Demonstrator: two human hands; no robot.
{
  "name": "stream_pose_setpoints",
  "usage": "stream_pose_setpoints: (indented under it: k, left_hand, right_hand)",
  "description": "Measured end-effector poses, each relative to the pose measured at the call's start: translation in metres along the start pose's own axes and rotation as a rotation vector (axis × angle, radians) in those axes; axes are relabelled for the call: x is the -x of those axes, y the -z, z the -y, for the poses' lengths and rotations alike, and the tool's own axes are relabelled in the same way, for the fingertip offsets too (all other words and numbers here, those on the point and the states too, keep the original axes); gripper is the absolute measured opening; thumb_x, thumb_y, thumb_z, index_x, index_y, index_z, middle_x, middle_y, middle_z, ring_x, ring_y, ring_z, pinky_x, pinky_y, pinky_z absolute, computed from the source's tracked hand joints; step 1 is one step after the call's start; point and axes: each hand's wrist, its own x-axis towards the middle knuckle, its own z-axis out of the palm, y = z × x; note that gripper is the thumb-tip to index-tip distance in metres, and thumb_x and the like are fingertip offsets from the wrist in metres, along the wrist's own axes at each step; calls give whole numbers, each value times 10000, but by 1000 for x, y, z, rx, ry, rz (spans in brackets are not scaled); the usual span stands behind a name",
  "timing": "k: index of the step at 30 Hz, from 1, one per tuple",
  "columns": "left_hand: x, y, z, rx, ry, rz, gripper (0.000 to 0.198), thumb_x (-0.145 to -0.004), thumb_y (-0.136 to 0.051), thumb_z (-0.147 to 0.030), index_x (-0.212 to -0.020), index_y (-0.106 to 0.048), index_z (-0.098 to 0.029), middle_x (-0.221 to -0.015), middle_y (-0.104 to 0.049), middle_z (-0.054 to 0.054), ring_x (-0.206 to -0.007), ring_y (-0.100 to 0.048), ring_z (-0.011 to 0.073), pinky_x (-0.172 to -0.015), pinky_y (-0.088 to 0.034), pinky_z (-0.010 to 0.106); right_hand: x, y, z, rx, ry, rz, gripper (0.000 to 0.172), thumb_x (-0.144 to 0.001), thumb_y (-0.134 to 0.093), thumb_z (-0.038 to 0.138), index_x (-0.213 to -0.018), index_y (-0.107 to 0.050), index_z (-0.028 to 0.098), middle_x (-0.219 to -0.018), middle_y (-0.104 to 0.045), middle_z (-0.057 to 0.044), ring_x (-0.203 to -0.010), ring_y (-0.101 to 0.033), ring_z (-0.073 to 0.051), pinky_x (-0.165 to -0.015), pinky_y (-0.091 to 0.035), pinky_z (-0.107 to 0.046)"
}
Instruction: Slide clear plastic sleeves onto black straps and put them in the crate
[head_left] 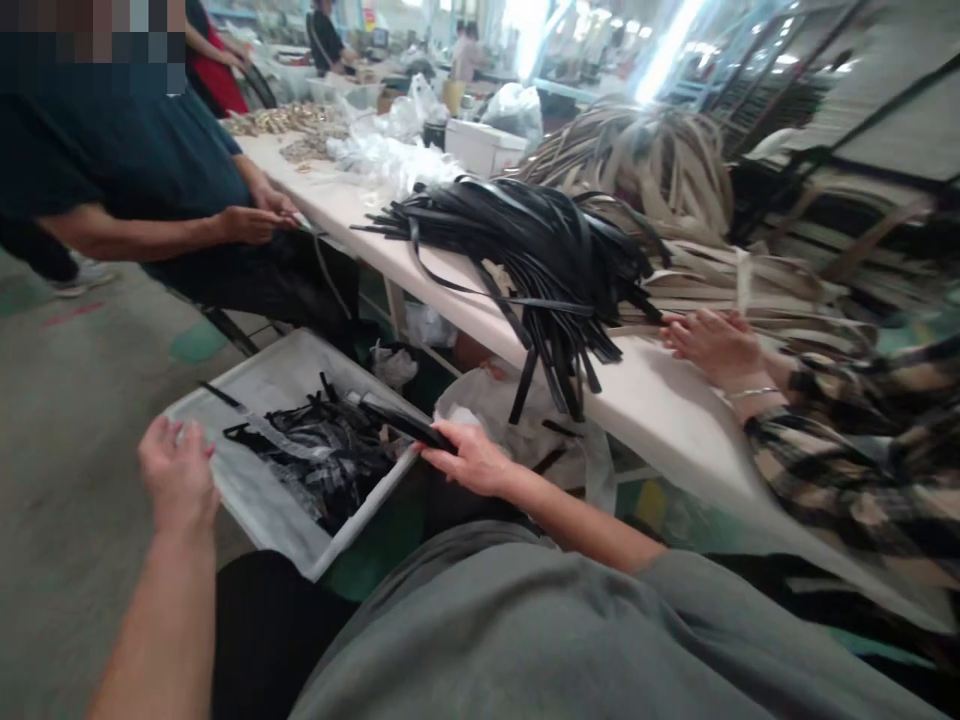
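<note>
A white plastic bin [262, 360] sits low in front of me, holding a tangle of black straps [315, 450] and clear plastic film. My right hand [472, 460] grips a folded bundle of black straps [409, 422] over the bin's right edge. At the bin's left side is my left hand [178, 472], its fingers curled inward; whatever they may hold cannot be made out. One black strap end [219, 394] pokes over the rim near that hand. A larger heap of black straps [525, 240] lies on the table, some ends hanging over its edge.
The long white table [660, 400] runs diagonally beside me, bearing beige straps [645, 170], a white box [484, 147] and plastic bags. A co-worker's hands [259, 222] hold a thin strip at left. Another person's hand [716, 348] rests by the straps at right.
</note>
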Motion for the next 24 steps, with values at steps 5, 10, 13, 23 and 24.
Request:
stream_pose_setpoints:
  k: [5, 10, 13, 23, 24]
  left_hand:
    - [78, -3, 39, 22, 334, 476, 399, -837, -607, -393, -1196, -523, -239, -1234, -648, 69, -1064, -641, 226, -802, -547, 325]
    - [160, -12, 71, -266, 458, 933, 581, -749, -616, -538, -1183, -564, -154, -1201, -656, 164, -1032, -664, 265, -831, -544, 367]
    - [180, -23, 74, -407, 305, 1146, 603, -728, -588, -563, -1152, -600, -135, -1150, -680, 157, -1057, -645, 293, -931, -497, 409]
    - [184, -34, 86, -660, 28, 1238, 478, -734, -558, -490, -1082, -635, -172, -1045, -713, 158, -1021, -651, 349, -924, -460, 437]
    - [184, -32, 87, -661, 30, 1237, 458, -725, -571, -488, -1062, -641, -185, -1035, -717, 154, -1022, -650, 356, -920, -458, 438]
  right_hand:
    - [30, 22, -6, 177, -86, 185, 199, -930, -512, 329, -942, -638, 176, -803, -693, -7, -636, -593, -114, -577, -412, -215]
    - [53, 43, -48, 481, -329, 201, 274, -943, -462, 383, -937, -639, 173, -860, -722, -61, -780, -649, -189, -667, -430, -252]
    - [54, 46, -85, 652, -546, 18, 343, -953, -414, 396, -1079, -629, 160, -1061, -702, -142, -952, -655, -265, -778, -456, -308]
    - [16, 51, -180, 615, -841, -162, 425, -965, -413, 287, -1322, -509, 77, -1227, -632, -208, -1125, -608, -280, -871, -448, -319]
    - [15, 52, -185, 608, -858, -164, 400, -966, -410, 277, -1279, -551, 71, -1226, -633, -211, -1139, -601, -280, -881, -442, -317]
